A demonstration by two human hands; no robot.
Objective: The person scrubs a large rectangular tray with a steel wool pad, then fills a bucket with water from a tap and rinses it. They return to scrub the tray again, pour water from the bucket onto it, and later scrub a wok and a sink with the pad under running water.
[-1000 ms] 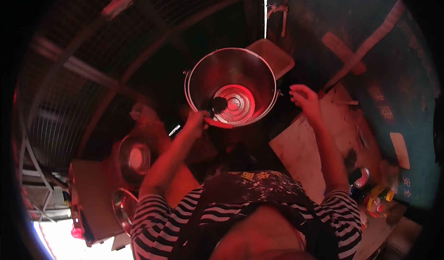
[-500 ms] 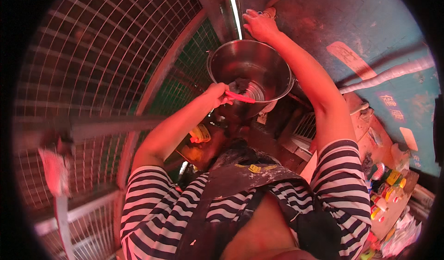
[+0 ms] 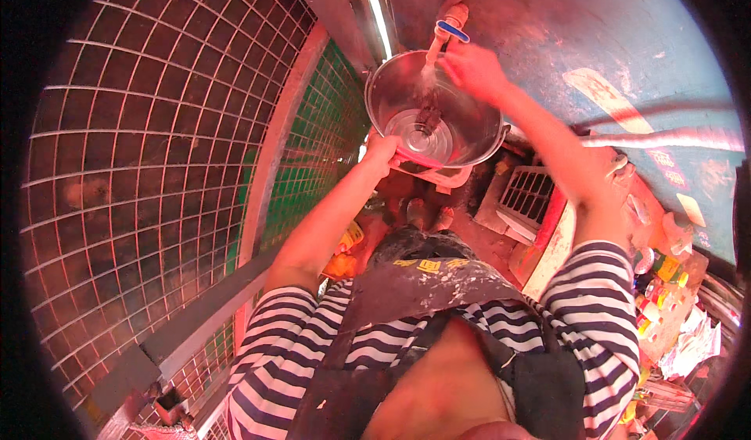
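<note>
A shiny metal bucket (image 3: 481,139) hangs tilted at the upper middle, its wide mouth toward me. My left hand (image 3: 381,155) is closed on its near rim, at the red grip of the bail handle (image 3: 422,159). Over the far rim juts a tap (image 3: 435,49) with a blue lever (image 3: 454,31). Whitish water (image 3: 428,80) streams from it into the bucket. A dark patch (image 3: 428,118) shows inside; I cannot make out what it is. My right hand (image 3: 476,71) is just beside the tap, below the lever, its fingers bent and blurred.
Wire mesh (image 3: 156,150) in a metal frame rises along the left. A bluish wall (image 3: 540,41) with a pale pipe (image 3: 673,138) stands at the right. Below it, a shelf holds several bottles (image 3: 669,272). A slatted crate (image 3: 526,193) sits low behind the bucket.
My right hand has come down off the tap, uncovering the blue lever. Water now runs into the bucket. The bucket tilts more toward me, with my left hand still on its grip.
</note>
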